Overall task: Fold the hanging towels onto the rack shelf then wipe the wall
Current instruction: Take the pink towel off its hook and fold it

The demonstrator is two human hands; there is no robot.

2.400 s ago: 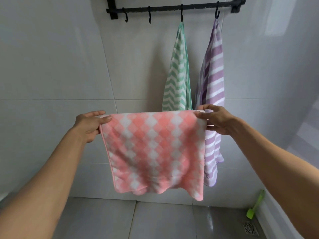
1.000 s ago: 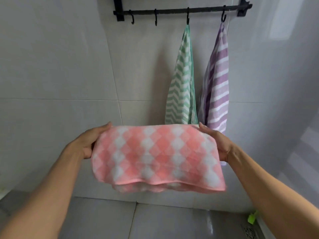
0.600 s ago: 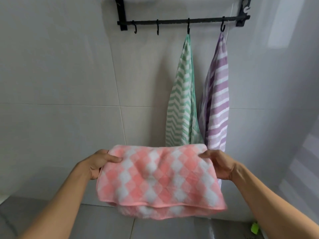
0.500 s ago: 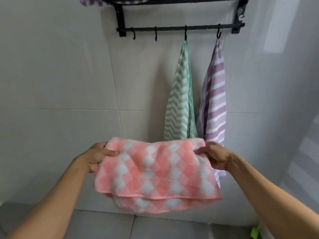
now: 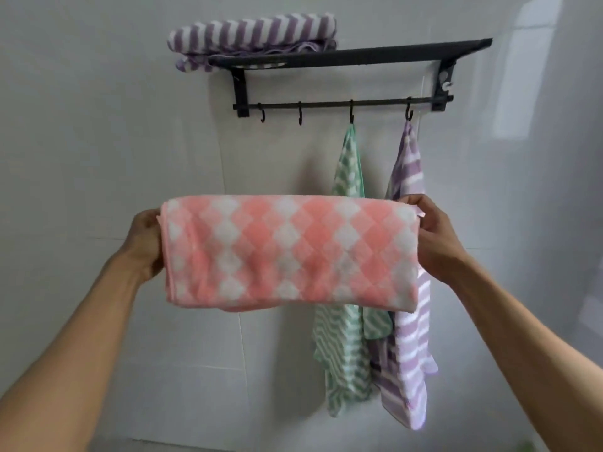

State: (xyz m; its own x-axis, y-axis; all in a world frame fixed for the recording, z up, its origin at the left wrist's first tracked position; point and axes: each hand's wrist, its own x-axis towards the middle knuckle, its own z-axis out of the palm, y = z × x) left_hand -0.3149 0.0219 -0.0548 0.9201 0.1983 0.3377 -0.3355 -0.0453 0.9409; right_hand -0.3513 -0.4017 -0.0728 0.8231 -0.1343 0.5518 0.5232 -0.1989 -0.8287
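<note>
Below the black rack [image 5: 349, 57], a folded pink towel [image 5: 290, 252] is gripped at its ends by the left hand [image 5: 146, 243] and right hand [image 5: 434, 236]. Green [image 5: 346, 321] and purple [image 5: 411, 337] towels are hung from hooks.

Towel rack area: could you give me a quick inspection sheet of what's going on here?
Surface: black rack shelf on a white tiled wall; bare on its right part.
Job's things: folded purple striped towel on the shelf's left end; folded pink checked towel held up below the shelf; green zigzag towel and purple striped hanging towel each on a hook.
Clutter: nothing seen.
Hands: left hand grips the pink towel's left end, right hand its right end, fingers curled over the top edge.
Cables: nothing seen.
Surroundings: two bare hooks on the rail; shiny side wall at right.
</note>
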